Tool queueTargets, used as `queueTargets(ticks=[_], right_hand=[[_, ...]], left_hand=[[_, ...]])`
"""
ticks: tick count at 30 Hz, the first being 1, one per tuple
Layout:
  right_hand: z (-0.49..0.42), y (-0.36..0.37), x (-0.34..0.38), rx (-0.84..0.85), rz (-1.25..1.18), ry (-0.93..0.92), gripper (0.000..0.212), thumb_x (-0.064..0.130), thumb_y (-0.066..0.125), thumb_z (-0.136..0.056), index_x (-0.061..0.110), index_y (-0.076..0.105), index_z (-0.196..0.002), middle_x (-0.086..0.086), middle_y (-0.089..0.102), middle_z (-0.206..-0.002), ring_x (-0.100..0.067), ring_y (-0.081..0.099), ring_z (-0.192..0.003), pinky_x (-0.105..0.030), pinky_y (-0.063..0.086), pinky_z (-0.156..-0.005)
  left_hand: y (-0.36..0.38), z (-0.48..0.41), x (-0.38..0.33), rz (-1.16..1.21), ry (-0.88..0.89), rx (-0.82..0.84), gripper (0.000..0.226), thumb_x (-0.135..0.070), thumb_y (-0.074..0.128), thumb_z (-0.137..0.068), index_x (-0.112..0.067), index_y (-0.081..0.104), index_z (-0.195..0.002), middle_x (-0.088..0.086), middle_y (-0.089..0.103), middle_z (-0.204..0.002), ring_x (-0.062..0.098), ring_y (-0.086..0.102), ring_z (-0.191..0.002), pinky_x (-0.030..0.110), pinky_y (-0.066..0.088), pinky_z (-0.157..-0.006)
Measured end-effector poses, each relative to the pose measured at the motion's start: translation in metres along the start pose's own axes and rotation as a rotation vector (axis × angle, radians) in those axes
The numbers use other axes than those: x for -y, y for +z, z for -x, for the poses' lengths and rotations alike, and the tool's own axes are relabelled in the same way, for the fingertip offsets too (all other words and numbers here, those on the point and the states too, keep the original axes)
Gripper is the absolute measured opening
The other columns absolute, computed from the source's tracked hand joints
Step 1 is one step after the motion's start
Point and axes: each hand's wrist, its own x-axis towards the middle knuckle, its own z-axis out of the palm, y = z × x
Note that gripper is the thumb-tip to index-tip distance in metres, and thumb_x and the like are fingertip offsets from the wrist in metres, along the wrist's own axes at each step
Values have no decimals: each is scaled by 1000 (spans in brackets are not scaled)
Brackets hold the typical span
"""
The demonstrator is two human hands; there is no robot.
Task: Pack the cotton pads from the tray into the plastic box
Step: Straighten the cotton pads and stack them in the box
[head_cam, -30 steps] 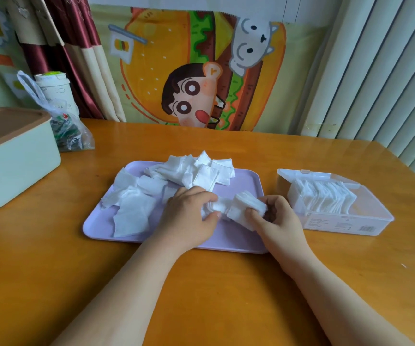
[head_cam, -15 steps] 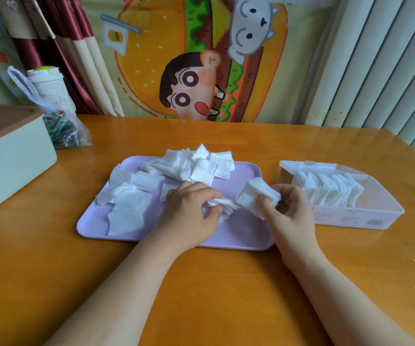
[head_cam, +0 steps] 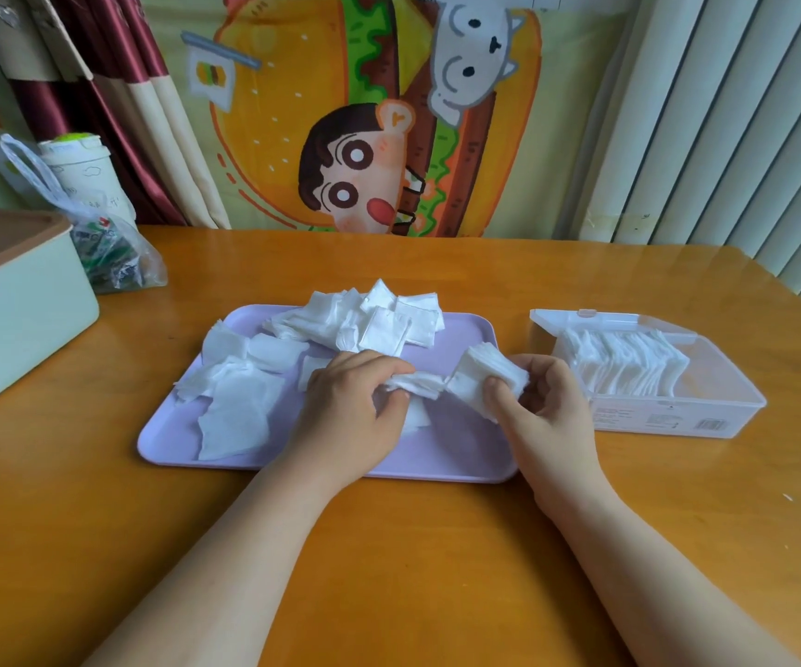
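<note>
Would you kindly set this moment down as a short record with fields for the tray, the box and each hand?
Tray: lilac, loose pads scattered on it
Plastic box: open, right of the tray, a row of pads standing inside
Left hand: pinches a few cotton pads over the tray
Right hand: grips a thick pad stack
Table: wooden

place: home room; cues: cartoon wall hanging (head_cam: 379, 122); curtains (head_cam: 114, 103); wooden table (head_cam: 388, 546); window blinds (head_cam: 735, 127)
</note>
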Motion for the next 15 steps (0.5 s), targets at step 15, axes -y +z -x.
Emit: queueTargets(ticks=[15], right_hand=[[-2, -6, 2, 141, -150, 90, 29, 6, 79, -92, 13, 71, -119, -3, 82, -105, -24, 79, -100, -33, 62, -85]], left_hand=[[-18, 1, -32, 687, -288, 323, 21, -3, 66, -99, -14, 69, -118, 2, 79, -106, 8, 74, -92, 21, 57, -73]])
